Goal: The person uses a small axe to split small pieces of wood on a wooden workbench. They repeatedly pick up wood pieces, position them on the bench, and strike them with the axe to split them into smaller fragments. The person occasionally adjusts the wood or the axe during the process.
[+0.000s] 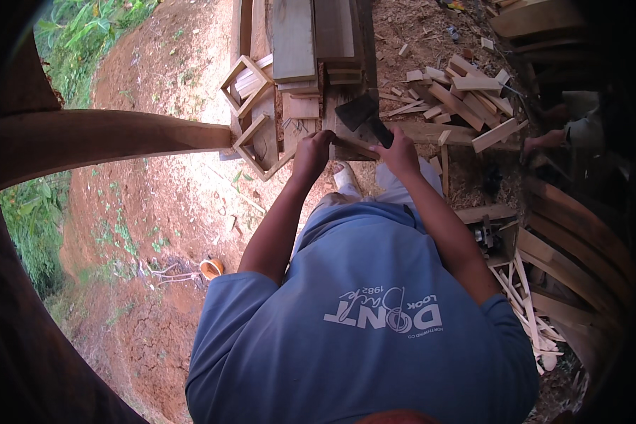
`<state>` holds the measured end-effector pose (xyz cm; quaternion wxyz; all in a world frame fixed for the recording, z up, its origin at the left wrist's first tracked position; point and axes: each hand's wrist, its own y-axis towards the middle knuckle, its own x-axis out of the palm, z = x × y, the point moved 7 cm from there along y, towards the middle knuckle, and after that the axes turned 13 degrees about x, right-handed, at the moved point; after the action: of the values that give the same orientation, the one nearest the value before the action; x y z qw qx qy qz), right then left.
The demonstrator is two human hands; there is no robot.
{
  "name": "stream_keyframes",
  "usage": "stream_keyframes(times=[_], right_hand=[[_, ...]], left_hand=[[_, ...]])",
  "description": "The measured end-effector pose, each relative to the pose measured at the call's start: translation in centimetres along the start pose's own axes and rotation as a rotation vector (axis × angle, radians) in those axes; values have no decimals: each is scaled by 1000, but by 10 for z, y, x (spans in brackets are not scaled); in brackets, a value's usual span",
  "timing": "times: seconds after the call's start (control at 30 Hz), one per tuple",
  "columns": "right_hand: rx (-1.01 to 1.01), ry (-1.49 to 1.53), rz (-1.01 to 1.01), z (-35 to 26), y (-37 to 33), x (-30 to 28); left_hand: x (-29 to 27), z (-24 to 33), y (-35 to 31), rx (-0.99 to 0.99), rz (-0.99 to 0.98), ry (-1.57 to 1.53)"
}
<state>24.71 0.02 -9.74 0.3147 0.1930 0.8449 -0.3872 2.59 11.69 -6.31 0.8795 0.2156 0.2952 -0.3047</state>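
My left hand [315, 151] is closed round one end of a short wooden strip [355, 146], at the near end of the wooden bench. My right hand [401, 151] is closed on the dark handle of a hatchet [358, 112]. Its broad dark head points up and left, over the bench top. The strip's other end reaches the fingers of my right hand; whether they pinch it too I cannot make out. Left of my left hand, square wooden frames [247, 86] lean together. Some small nails or wires [298, 126] lie on the bench beside it.
Long boards [294, 42] lie stacked along the bench. A heap of offcuts [470, 99] covers the ground at right. A thick curved beam [113, 147] crosses from the left. At far right, another person's limb [551, 140] shows in shadow. An orange cup-like object [211, 268] lies on the soil.
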Motion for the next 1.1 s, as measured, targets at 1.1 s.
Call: stream_keyframes(times=[1.1], right_hand=[[6, -46, 31, -6, -4, -9]], left_hand=[[3, -6, 1, 26, -50, -32]])
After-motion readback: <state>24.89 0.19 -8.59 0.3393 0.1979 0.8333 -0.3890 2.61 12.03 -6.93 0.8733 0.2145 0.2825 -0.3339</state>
